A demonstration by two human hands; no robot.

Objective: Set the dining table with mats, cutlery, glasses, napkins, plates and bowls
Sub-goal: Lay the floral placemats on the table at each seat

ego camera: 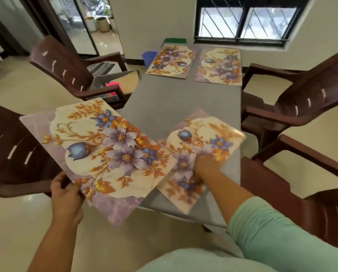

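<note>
Several floral place mats are in view on and over a grey table. Two mats lie flat at the far end: one on the left, one on the right. My left hand grips the near corner of a large mat, held tilted in the air past the table's left edge. My right hand rests with its fingers pressed on a fourth mat lying askew at the table's near right corner. That hand and mat are blurred.
Dark brown plastic armchairs stand around the table: two on the left, two on the right. A blue bucket and a green object sit on the floor beyond the far end.
</note>
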